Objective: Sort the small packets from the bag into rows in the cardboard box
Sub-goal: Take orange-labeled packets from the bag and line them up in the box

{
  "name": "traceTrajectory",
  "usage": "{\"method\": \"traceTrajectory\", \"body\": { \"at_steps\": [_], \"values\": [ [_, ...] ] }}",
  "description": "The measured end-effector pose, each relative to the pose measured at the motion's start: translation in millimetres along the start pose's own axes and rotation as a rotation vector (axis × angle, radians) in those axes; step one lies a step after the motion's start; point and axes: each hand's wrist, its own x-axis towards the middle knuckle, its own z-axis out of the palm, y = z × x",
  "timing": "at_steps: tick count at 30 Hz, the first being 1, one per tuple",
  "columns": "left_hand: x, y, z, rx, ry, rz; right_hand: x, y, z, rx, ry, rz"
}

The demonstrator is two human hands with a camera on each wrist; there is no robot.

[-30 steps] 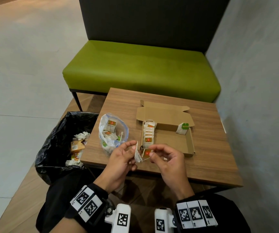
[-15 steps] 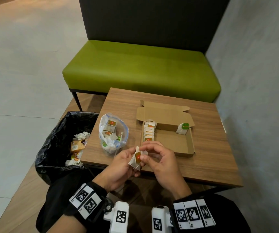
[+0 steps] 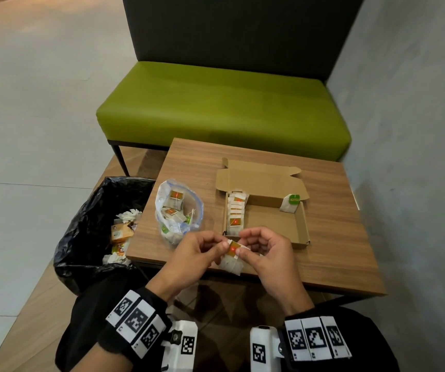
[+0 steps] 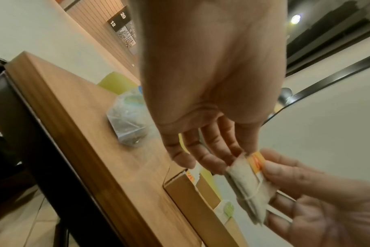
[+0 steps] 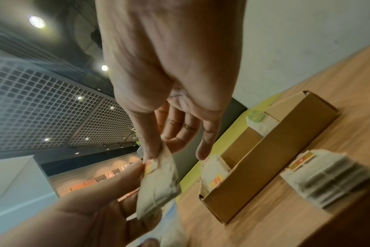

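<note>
**A:** What containers are on the table, and what is in them?

**B:** A shallow cardboard box (image 3: 269, 224) lies open on the wooden table (image 3: 336, 237), its lid flap folded back toward a green bench (image 3: 224, 103). Along the box's left wall runs one row of tea bags with orange tags (image 3: 236, 210). A single tea bag with a green tag (image 3: 291, 202) leans in the far right corner. The rest of the box floor is bare cardboard. Left of the box, apart from it, sits a clear plastic bag (image 3: 179, 210) with its mouth open, holding more tea bags, mostly orange-tagged, with a little green showing.

**A:** And near the edges?

**B:** The box's near wall sits close to the table's front edge. In the right wrist view, a small stack of tea bags (image 5: 327, 175) rests on the table just outside the box, by the edge. A bin lined with a black bag (image 3: 95, 224) stands on the floor beside the table's left side, with crumpled paper and wrappers inside.

**A:** What are the hands doing?

**B:** Both are raised over the front edge, just short of the box. The left hand (image 3: 194, 253) and the right hand (image 3: 267, 253) meet fingertip to fingertip, each pinching the same orange-tagged tea bag (image 3: 233, 253) between thumb and forefinger. The other fingers curl loosely.
</note>
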Motion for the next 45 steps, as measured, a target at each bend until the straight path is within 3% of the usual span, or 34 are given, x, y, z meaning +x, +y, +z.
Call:
{"method": "traceTrajectory", "body": {
  "at_steps": [6, 12, 14, 16, 18, 22, 28, 35, 40, 45],
  "values": [
    [-1, -1, 8, 0.021, 0.122, 0.037, -1, 4, 4, 0.052, 0.057, 0.055],
    [-2, -3, 11, -0.041, 0.096, -0.014, -1, 7, 3, 0.103, 0.053, 0.114],
    [0, -7, 8, -0.031, 0.167, -0.05, 1, 12, -8, 0.088, 0.148, 0.2],
    [3, -12, 3, -0.032, 0.246, -0.079, 4, 24, -27, -0.013, 0.315, 0.326],
    [5, -17, 1, -0.046, 0.284, -0.094, 8, 41, -46, -0.228, 0.393, 0.438],
    [7, -25, 10, -0.059, 0.283, -0.161, 9, 57, -51, -0.582, 0.326, 0.622],
    [15, -37, 35, 0.016, 0.206, -0.314, 10, 62, -30, -0.68, 0.262, 0.689],
    [31, -39, 63, 0.019, 0.13, -0.4, 8, 52, -20, -0.587, 0.255, 0.703],
    [33, -36, 65, -0.015, 0.1, -0.449, 7, 66, -14, -0.521, 0.326, 0.667],
    [30, -33, 60, -0.1, 0.119, -0.456, 8, 76, -18, -0.215, 0.369, 0.619]
  ]
}}
